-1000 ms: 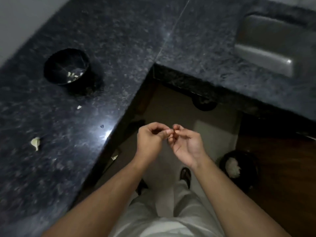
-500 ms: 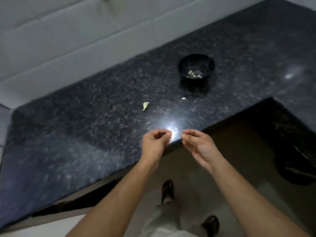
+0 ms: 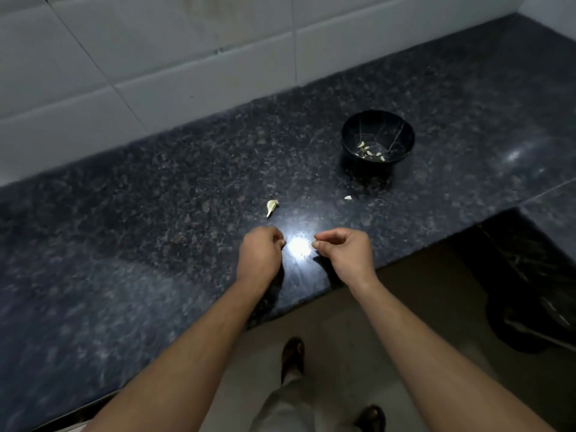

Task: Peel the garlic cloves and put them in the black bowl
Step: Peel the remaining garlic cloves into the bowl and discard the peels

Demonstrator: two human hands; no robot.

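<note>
The black bowl [image 3: 377, 137] stands on the dark granite counter [image 3: 156, 244] at the back right, with several pale garlic pieces [image 3: 369, 151] in its bottom. An unpeeled garlic clove [image 3: 271, 207] lies on the counter just beyond my left hand [image 3: 260, 255]. That hand hovers over the counter's front edge with its fingers curled into a loose fist, and nothing shows in it. My right hand [image 3: 346, 254] is a hand's width to the right. Its thumb and forefinger pinch a small garlic piece that is barely visible.
A small white garlic scrap [image 3: 348, 198] lies between the clove and the bowl. A white tiled wall [image 3: 187, 57] backs the counter. The counter turns a corner at the right. A dark bin [image 3: 530, 322] stands on the floor at the right, by my feet.
The view has swung from the floor and bin to the counter. My hands, joined at the fingertips a second ago, have parted and moved over the counter edge.
</note>
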